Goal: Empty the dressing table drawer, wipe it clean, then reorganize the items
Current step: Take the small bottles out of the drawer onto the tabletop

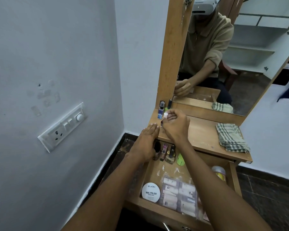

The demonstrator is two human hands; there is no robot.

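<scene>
Drawer (232,176) open, still holding a white nail-polish tin (150,192) at front left, sachet pack (178,195) beside it, bottles (167,152) along the back. Right hand (175,125) pinches a small white-capped item (165,115) over the table (200,132) rear left corner; left hand (145,144) flat at left edge. Checked cloth (231,139) right.

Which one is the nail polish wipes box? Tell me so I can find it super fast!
Look at the open wooden drawer under the dressing table top. Go to its front left corner, the corner nearest the person, beside a clear packet of small tubes. The wipes box is the only flat, round, white thing there, with "NAIL POLISH" in black letters on its lid.
</scene>
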